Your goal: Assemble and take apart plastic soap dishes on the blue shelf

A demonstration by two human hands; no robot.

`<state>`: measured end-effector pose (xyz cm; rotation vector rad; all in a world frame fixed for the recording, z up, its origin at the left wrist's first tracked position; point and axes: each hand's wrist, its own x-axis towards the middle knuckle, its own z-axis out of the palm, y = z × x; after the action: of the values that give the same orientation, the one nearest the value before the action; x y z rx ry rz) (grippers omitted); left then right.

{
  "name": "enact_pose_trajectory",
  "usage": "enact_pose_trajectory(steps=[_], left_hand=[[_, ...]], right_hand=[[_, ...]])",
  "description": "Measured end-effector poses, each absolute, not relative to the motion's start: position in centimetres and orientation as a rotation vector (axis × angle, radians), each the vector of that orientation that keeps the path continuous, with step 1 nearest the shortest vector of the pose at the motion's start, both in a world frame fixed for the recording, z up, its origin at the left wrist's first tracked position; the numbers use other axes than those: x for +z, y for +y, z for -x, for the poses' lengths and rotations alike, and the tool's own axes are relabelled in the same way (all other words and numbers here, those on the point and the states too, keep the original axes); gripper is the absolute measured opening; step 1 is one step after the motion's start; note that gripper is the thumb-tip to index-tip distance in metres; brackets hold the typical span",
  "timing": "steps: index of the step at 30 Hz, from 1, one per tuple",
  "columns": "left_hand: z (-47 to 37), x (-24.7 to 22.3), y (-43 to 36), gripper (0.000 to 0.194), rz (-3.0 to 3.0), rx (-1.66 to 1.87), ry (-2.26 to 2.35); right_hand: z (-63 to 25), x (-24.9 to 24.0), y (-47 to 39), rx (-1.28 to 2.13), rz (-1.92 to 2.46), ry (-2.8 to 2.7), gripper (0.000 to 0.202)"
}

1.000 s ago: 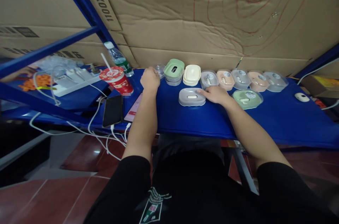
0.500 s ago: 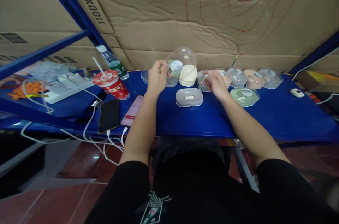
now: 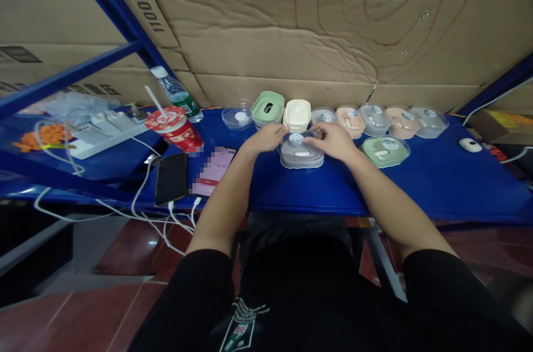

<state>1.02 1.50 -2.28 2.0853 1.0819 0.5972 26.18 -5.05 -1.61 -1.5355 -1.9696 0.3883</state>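
A clear lid (image 3: pixel 296 141) with a round label lies over the grey oval box (image 3: pixel 301 160) near the middle of the blue table. My left hand (image 3: pixel 270 137) grips the lid's left edge between thumb and fingers. At its right edge my right hand (image 3: pixel 331 141) pinches the same lid. Just behind stand a stack of cream parts (image 3: pixel 297 114) and a stack of green parts (image 3: pixel 268 109). To the left of the green stack lie other clear lids (image 3: pixel 239 114). A lidded green box (image 3: pixel 385 152) sits right of my right hand.
Several lidded grey and pink boxes (image 3: pixel 402 121) line the back right of the table (image 3: pixel 433 180). A white mouse-like object (image 3: pixel 470 145) is farther right. On the left are a red cup (image 3: pixel 179 131), a bottle (image 3: pixel 180 97), two phones (image 3: pixel 171 180), white cables and a power strip (image 3: pixel 112 138).
The clear lid has come down from the back onto the grey box, and both my hands have moved in to its sides. The green stack behind is now uncovered to view.
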Motion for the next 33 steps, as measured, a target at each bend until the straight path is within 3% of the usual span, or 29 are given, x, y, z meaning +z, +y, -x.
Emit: enact_pose_trajectory(steps=[3,8,17,23,33], left_hand=[[-1.2,-2.2,1.3,0.047,-2.003,0.471,1.205],[-1.9,-2.2,0.6,0.044,-1.999,0.346,1.215],[-2.2,-2.8,0.5,0.033,-2.27,0.475,1.098],[-2.4,-2.6,0.4,0.037,-2.432,0.494,1.169],[-2.5,-3.1,0.5,0.046,-2.518,0.46,1.055]], right_hand=[[-26.5,-1.1,-5.5,0.281,1.496,-2.162,0.059],[-27.4,-1.3,-5.5,0.381,1.5,-2.424,0.091],[-27.4,-1.9,-5.4,0.435,1.496,-2.423,0.102],[-27.3,-1.8,-5.7,0.406,1.535,-2.429,0.106],[-26.3,-1.3,-6.8,0.322,1.756,-2.55,0.131]])
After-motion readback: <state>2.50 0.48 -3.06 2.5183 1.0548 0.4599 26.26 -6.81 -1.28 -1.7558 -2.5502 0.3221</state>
